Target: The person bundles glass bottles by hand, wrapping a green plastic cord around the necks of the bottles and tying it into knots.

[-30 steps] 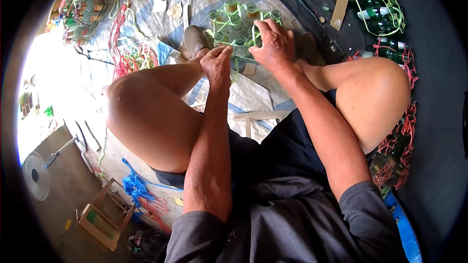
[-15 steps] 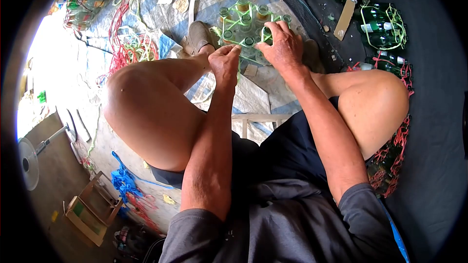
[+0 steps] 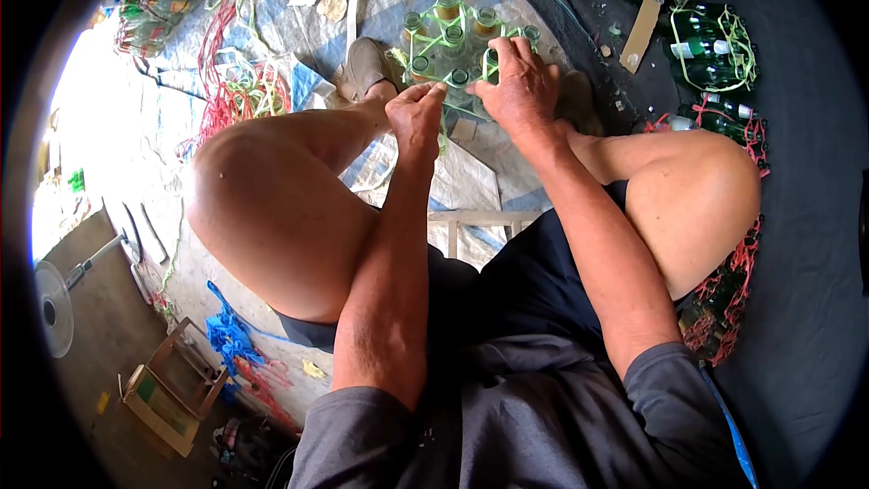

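Several glass bottles (image 3: 453, 36) stand upright in a cluster between my feet, with light green string (image 3: 434, 39) running around and between their necks. At the near left side of the cluster, my left hand (image 3: 415, 119) is closed in a pinch on the green string, and a strand hangs below the fingers. My right hand (image 3: 521, 86) reaches over the near right bottles, fingers curled round a bottle neck with string at it. How firmly the fingertips grip is partly hidden.
Tied green bottles (image 3: 711, 50) lie at the right, near a cardboard strip (image 3: 641, 34). Pink and red string (image 3: 215, 63) lies at the left, below more netted bottles (image 3: 158, 0). Blue string (image 3: 230, 333), a wooden frame (image 3: 163, 398) and a fan (image 3: 54, 309) are at the lower left.
My right hand has shifted very slightly left over the bottles. My left hand keeps its pinch, and the view has moved slightly.
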Motion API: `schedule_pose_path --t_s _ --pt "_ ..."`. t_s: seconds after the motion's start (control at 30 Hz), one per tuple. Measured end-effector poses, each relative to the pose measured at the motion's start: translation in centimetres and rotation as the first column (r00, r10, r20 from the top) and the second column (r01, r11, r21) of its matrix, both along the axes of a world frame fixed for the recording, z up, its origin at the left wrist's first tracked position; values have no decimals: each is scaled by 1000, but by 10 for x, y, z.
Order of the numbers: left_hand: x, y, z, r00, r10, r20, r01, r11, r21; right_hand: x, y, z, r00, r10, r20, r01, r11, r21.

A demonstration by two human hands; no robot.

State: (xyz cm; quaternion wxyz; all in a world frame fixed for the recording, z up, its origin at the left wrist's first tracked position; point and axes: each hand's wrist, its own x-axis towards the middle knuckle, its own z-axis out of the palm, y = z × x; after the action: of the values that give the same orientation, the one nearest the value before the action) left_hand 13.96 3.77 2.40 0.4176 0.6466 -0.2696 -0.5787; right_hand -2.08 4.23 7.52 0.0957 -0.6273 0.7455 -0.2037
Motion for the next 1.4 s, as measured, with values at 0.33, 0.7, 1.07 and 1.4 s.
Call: schedule_pose_path --t_s 0.33,0.7,1.07,1.4 --pt "0 4 -4 999 31 -21 -31 999 -20 0 -4 9 1000 9 5 -10 995 100" --pt "2 3 -2 999 20 -47 -20 1000 7 9 -23 19 917 399 15 -398 916 -42" --pt "0 -2 -15 996 27 86 -23 999 -47 16 -63 41 843 527 110 -498 686 530" --pt "-4 -7 -27 989 86 122 -82 996 -33 24 -79 36 789 599 140 -527 540 656"
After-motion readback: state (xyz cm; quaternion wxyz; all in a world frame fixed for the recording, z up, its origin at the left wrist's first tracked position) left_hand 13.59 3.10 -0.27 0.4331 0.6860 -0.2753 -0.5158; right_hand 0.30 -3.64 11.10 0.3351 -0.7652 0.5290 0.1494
